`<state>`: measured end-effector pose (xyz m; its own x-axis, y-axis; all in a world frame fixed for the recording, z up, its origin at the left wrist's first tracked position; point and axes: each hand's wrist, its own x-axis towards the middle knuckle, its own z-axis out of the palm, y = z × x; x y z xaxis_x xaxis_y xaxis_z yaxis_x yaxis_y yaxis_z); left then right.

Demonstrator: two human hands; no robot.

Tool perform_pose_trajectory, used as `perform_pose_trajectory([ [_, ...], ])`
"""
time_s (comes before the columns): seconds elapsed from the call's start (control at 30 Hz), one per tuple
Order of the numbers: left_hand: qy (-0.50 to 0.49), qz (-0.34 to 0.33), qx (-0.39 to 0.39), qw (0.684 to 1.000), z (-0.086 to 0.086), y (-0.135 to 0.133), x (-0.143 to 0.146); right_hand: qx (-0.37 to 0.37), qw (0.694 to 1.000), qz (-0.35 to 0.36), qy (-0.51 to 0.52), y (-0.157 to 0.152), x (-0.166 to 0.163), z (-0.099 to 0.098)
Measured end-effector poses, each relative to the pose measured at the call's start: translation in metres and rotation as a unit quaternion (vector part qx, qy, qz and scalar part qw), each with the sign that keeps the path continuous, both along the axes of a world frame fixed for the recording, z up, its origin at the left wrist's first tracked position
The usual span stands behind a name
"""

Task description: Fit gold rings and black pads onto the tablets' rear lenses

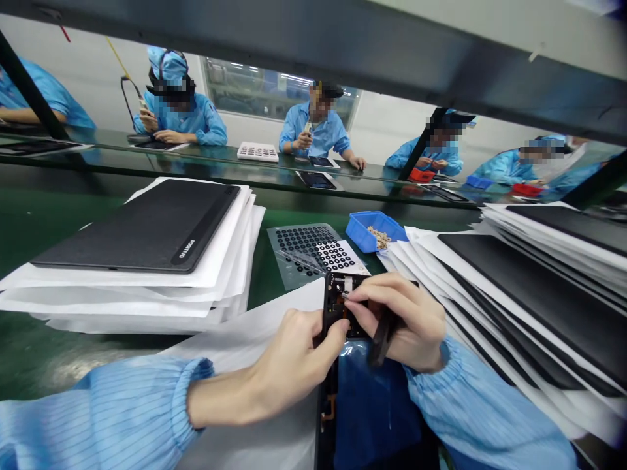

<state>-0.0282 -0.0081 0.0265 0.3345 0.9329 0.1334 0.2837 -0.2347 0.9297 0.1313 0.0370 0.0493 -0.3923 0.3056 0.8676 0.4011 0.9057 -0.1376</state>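
An opened tablet (pixel 343 418) lies in front of me on white paper, its blue inside and dark circuit corner showing. My left hand (pixel 294 356) is closed, with the thumb pressed on the tablet's top edge. My right hand (pixel 399 320) is closed around black tweezers (pixel 381 339), its fingertips pinched at the circuit corner (pixel 337 290). A sheet of black round stickers (pixel 313 251) lies just beyond the tablet.
A stack of tablets with white paper between them (pixel 147 241) sits at the left, another stack (pixel 539 294) at the right. A blue tray of small parts (pixel 375 230) stands beyond. Several people in blue coats work across the bench. A dark frame bar (pixel 343 46) runs overhead.
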Motion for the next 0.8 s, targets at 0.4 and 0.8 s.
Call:
perform_pose_trajectory([
  [0.4, 0.019, -0.035, 0.071, 0.997, 0.005, -0.003, -0.005, 0.106, 0.989, -0.019, -0.1, -0.014, 0.017, -0.001],
  [0.8, 0.059, -0.059, 0.133, 0.988, 0.005, 0.0, -0.009, 0.088, 0.989, 0.004, -0.12, -0.019, 0.022, 0.0],
])
